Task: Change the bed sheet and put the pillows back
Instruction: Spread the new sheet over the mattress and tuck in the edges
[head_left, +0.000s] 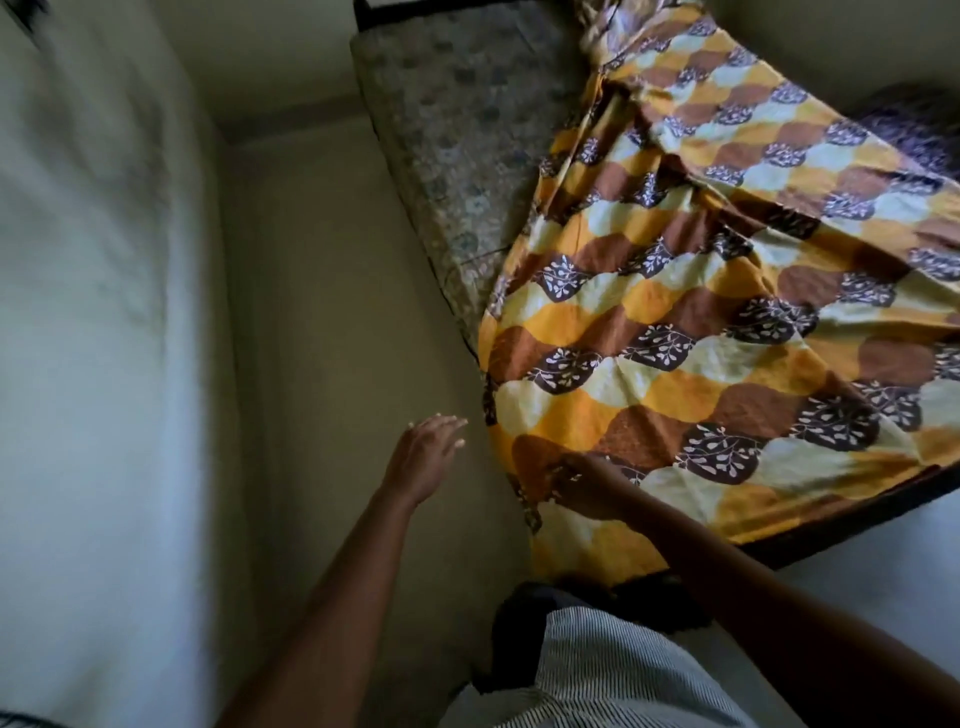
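From my remote seat, the head view is looking down past a striped garment (613, 670) at the bottom edge, where both bare arms are reaching forward. The left hand (428, 452) is hovering over the pale floor (332, 322) just beside the bed's near corner, fingers straight and spread, holding nothing. The right hand (587, 486) is lying on the near corner of the sheet (701, 322), knuckles up, its fingers curling down into the cloth and gripping it close to the edge. The sheet, patterned in orange, brown and cream scallops with dark leaf patches, is covering the near and right part of the bed and hanging over the near side. Farther back it is bunching into folds and narrowing toward the far end. A dark bed frame (857, 525) is showing under its lower right hem. Beyond the folds, the bare mattress (467, 156), grey with a faded floral print, is lying uncovered along the left side. A pale surface (78, 312), blurred, is filling the left. At the far right a dark purple patterned shape (914, 130) is sitting out of focus; I cannot tell what it is.
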